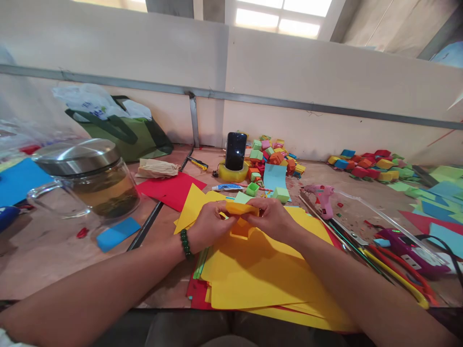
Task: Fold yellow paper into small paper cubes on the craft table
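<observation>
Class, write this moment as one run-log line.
left hand: holds yellow paper | right hand: holds it too | below: yellow sheets | right side: glue gun

- Smooth, pale pinkish-white wall panel (307,72)
- Long grey metal rail (253,99) running across it
- Bright, paned, pale-framed rectangular window (284,17) above
- Scuffed, flat reddish-brown table (25,260) below

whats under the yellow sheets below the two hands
Edges of green paper and red paper poke out at the left from under the yellow sheets. The middle of those lower layers and the tabletop beneath are covered.
</observation>
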A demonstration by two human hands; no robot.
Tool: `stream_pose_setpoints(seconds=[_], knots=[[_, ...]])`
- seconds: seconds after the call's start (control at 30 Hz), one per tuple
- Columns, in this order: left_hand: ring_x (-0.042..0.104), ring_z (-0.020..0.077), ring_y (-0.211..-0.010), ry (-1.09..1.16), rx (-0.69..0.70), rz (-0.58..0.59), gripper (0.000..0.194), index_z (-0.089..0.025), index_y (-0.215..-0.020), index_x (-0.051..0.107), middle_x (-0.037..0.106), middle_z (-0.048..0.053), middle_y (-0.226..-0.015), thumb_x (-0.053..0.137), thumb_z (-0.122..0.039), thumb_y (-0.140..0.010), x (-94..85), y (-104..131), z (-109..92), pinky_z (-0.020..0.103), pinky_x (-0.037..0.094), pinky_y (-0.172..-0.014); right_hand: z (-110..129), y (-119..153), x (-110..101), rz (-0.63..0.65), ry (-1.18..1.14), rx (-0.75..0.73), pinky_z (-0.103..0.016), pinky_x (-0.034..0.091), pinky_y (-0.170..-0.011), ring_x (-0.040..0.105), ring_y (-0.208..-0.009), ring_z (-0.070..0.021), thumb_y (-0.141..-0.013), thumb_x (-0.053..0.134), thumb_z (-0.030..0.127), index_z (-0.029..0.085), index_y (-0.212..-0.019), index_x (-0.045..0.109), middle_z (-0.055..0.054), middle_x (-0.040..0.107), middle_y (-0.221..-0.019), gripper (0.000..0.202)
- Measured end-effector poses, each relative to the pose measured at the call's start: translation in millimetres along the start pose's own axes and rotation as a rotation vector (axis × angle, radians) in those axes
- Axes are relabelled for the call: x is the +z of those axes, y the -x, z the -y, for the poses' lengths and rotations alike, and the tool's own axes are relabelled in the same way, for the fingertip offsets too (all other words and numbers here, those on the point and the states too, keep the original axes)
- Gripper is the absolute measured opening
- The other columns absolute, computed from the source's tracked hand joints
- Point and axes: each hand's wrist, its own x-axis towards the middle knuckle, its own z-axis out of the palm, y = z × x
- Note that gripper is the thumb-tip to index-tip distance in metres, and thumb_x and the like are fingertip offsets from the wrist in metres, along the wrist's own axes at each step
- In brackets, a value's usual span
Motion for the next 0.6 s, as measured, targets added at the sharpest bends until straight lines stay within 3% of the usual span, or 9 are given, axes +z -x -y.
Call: stream_pose_setpoints(seconds=[0.13, 0.27, 0.43, 0.6], knots=[[0.065, 0.0172, -0.075, 0.014, -0.001, -0.091, 0.021, -0.015, -0.083, 0.072, 0.074, 0.004, -0.081, 0.055, -0.023, -0.074, -2.8, -3.6, -0.5, 0.026, 0.053, -0.068, 1.2, -1.5, -3.4, -0.05, -0.017, 0.16, -0.023, 0.041, -0.05, 0.054, -0.055, -0.0123, -0.075, 0.064, 0.041, 0.016, -0.099, 0.058, 0.001, 0.062, -0.067, 0.035], [0.064, 0.0173, -0.084, -0.009, 0.062, -0.184, 0.021, -0.017, -0.084, 0.07, 0.071, 0.005, -0.093, 0.051, -0.02, -0.074, -3.8, -5.5, -2.1, 0.026, 0.053, -0.072, 6.2, -2.0, -2.5, 0.078, -0.188, 0.348, -0.021, 0.04, -0.041, 0.052, -0.042, -0.0108, -0.074, 0.059, 0.035, 0.018, -0.09, 0.054, 0.006, 0.055, -0.051, 0.024], [0.062, 0.015, -0.083, -0.092, 0.078, -0.194, 0.021, -0.017, -0.08, 0.068, 0.068, 0.003, -0.093, 0.049, -0.011, -0.073, -2.8, -4.1, -2.5, 0.024, 0.052, -0.071, 3.8, -4.3, 3.6, -0.032, -0.375, 0.311, -0.018, 0.043, -0.04, 0.051, -0.039, -0.0085, -0.068, 0.056, 0.029, 0.018, -0.083, 0.057, 0.006, 0.056, -0.048, 0.019], [0.058, 0.0144, -0.076, -0.157, 0.043, -0.223, 0.023, -0.018, -0.082, 0.068, 0.062, 0.001, -0.078, 0.05, -0.008, -0.072, -0.5, -3.3, 1.6, 0.022, 0.049, -0.063, 1.1, -7.1, 6.8, -0.128, -0.394, 0.293, -0.018, 0.038, -0.036, 0.046, -0.036, -0.0077, -0.063, 0.053, 0.029, 0.018, -0.076, 0.061, 0.006, 0.052, -0.045, 0.019]])
